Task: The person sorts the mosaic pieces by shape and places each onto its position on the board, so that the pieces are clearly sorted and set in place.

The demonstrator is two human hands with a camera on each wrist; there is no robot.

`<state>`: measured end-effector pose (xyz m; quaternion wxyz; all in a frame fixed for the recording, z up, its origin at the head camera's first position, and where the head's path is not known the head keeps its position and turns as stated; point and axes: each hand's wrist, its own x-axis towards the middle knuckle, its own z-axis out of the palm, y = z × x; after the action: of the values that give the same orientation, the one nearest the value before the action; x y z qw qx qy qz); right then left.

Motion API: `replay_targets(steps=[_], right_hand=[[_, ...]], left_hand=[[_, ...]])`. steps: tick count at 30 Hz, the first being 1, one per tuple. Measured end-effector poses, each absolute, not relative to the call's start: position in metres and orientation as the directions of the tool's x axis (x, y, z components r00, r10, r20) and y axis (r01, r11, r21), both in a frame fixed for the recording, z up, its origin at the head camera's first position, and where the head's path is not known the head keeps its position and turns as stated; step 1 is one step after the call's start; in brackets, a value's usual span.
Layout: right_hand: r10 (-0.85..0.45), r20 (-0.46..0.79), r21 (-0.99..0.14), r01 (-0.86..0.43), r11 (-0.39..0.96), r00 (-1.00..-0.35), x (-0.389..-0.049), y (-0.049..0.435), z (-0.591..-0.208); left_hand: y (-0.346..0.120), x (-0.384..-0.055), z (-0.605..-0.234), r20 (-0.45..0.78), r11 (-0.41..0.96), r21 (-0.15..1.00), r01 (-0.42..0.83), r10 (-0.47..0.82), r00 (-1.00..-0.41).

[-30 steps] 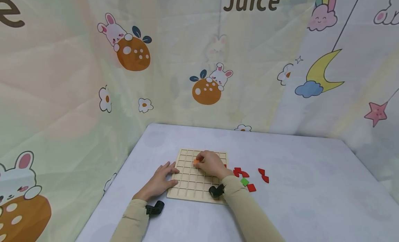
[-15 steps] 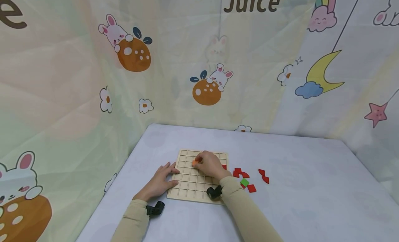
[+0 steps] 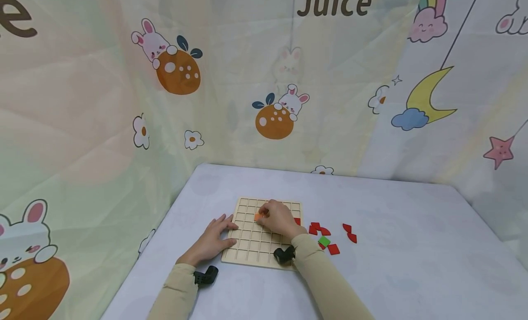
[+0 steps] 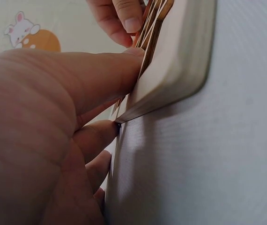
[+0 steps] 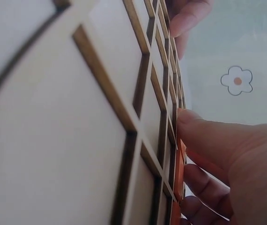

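Note:
A pale wooden grid board (image 3: 243, 246) lies on the table, with raised strips dividing it into square cells. My right hand (image 3: 278, 217) is over its upper middle, thumb and fingertips pinching a small orange tile (image 3: 257, 217). In the right wrist view that orange tile (image 5: 180, 159) sits at the grid strips, thumb tip against one end. A red tile (image 3: 297, 221) shows at the board's right side, partly behind the right hand. My left hand (image 3: 210, 237) lies at the board's left edge with spread fingers. Its thumb (image 4: 110, 70) touches the board's rim in the left wrist view.
Right of the board lie several red tiles (image 3: 333, 249), some with curved sides, and a green square tile (image 3: 324, 241) overlapping a red one. Two red pieces (image 3: 352, 238) lie farther right. A printed cloth (image 3: 231, 81) hangs behind the white table (image 3: 412, 246).
The right hand has shifted slightly left with the orange tile, which now looks lower on the grid. The left hand stays at the board's edge.

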<state>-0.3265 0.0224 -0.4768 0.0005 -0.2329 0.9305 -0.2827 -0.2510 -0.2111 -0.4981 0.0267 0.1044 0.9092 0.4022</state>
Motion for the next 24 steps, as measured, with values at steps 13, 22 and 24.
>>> replay_targets(steps=[13,22,24], right_hand=[[-0.435,0.117,-0.574,-0.418,0.704,-0.893,-0.320,0.031,-0.471],[-0.428,0.166,-0.551,-0.443,0.707,-0.889,-0.306,0.046,-0.453],[-0.424,0.177,-0.547,-0.447,0.708,-0.888,-0.303,0.051,-0.450]], left_hand=[[-0.211,-0.251,-0.499,0.030,0.659,0.734,0.164,0.210,-0.977],[-0.210,-0.252,-0.498,0.034,0.664,0.729,0.167,0.208,-0.977],[-0.210,-0.252,-0.498,0.033,0.666,0.727,0.167,0.208,-0.977]])
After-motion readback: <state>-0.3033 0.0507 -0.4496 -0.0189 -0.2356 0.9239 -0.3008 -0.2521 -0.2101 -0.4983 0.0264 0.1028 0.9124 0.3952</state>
